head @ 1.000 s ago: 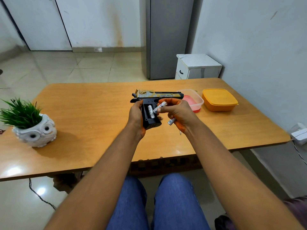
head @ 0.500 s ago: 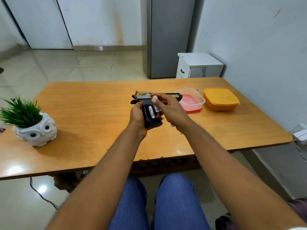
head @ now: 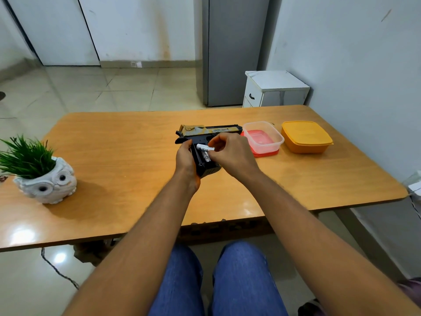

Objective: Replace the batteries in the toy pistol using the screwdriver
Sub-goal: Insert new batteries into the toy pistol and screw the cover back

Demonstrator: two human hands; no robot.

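Head view: the toy pistol [head: 210, 133] is held above mid-table, barrel pointing right, grip toward the person. The left hand [head: 185, 159] wraps the grip; the right hand [head: 232, 153] pinches a battery [head: 205, 147] lying crosswise over the open compartment, possibly touching it. Bare table [head: 118, 156] lies left.
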